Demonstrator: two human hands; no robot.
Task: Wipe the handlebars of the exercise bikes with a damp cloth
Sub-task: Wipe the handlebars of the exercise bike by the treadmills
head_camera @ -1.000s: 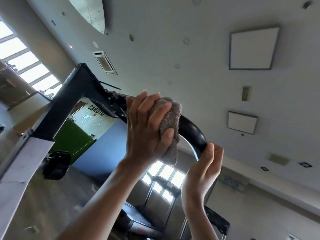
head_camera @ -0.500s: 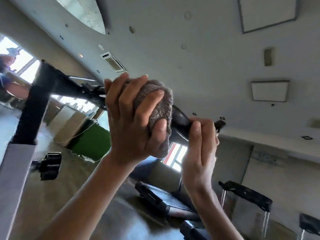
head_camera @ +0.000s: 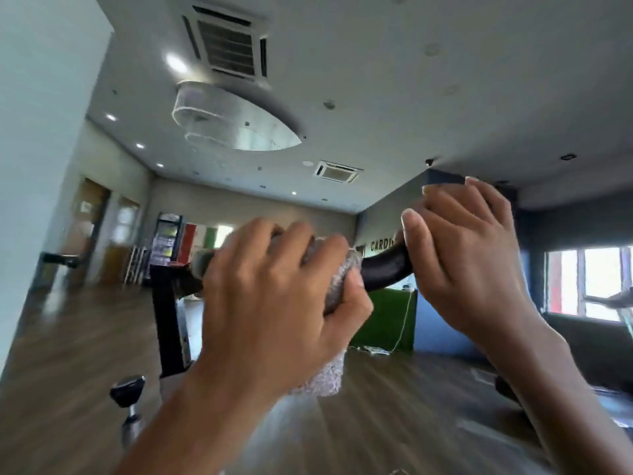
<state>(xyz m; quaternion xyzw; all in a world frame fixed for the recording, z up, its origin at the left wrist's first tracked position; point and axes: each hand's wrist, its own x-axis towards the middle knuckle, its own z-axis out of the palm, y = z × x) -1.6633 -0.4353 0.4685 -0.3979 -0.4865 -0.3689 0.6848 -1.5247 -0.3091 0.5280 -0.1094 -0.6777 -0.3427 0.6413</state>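
A black curved handlebar (head_camera: 385, 269) of an exercise bike runs across the middle of the head view. My left hand (head_camera: 274, 303) grips a grey cloth (head_camera: 339, 286) wrapped round the bar, with a loose end of the cloth hanging below my palm. Just to its right, my right hand (head_camera: 469, 258) holds the bar's outer end with fingers curled over it. The bar's left part is hidden behind my left hand. The black upright stem (head_camera: 169, 317) of the bike stands left of my left hand.
A black adjustment knob (head_camera: 127, 389) sticks out at the lower left. Wooden floor stretches into a large gym room, with a green and blue block (head_camera: 394, 323) behind the bar. Windows (head_camera: 589, 279) and a treadmill lie at the right.
The view has swung down from the ceiling to the room. My left hand still grips the cloth on the bar, and my right hand stays on the bar's end.
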